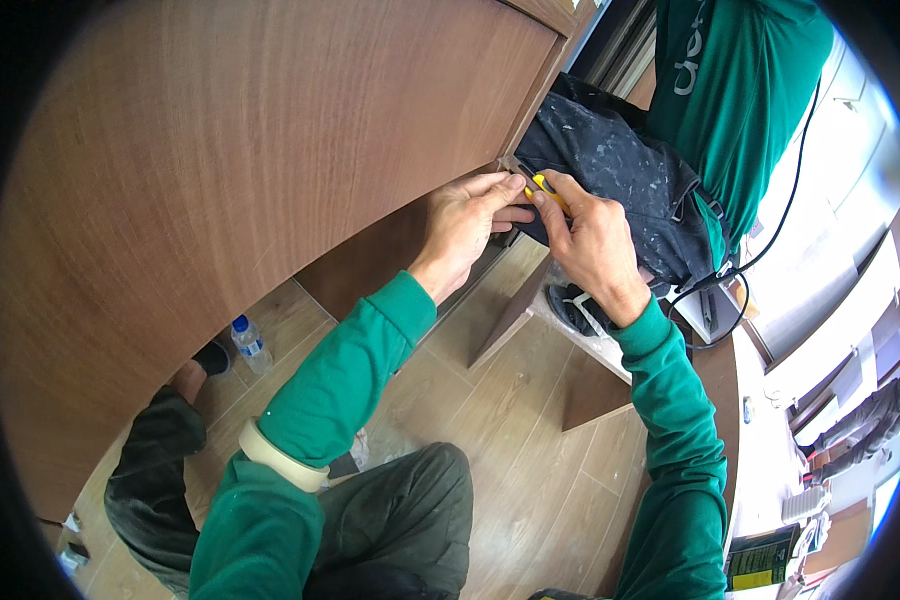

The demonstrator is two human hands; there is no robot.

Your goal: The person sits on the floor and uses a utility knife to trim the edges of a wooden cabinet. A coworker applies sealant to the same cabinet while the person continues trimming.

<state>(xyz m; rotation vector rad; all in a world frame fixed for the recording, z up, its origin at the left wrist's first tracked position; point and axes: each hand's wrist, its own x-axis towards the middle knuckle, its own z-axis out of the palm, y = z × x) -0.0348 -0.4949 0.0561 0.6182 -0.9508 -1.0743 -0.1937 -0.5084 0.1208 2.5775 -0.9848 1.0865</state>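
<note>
My right hand (pixel 595 235) is closed round a small yellow-and-black utility knife (pixel 543 183), held at the lower corner of a brown wood-grain panel (pixel 270 150). My left hand (pixel 460 225) is beside it, thumb and forefinger pinched together at the knife's front end. Whatever sits between those left fingertips is too small to make out. The blade's tip and the exact point of contact with the panel edge are hard to see. A cream roll of tape (pixel 282 457) is worn round my left forearm, over the green sleeve.
Right behind my hands is a co-worker in a green shirt (pixel 740 110) and stained dark trousers (pixel 610 150). Their shoe (pixel 575 308) rests on a low wooden stool (pixel 530 315). A black cable (pixel 795 190) hangs at right. A water bottle (pixel 251 345) stands on the floor at left.
</note>
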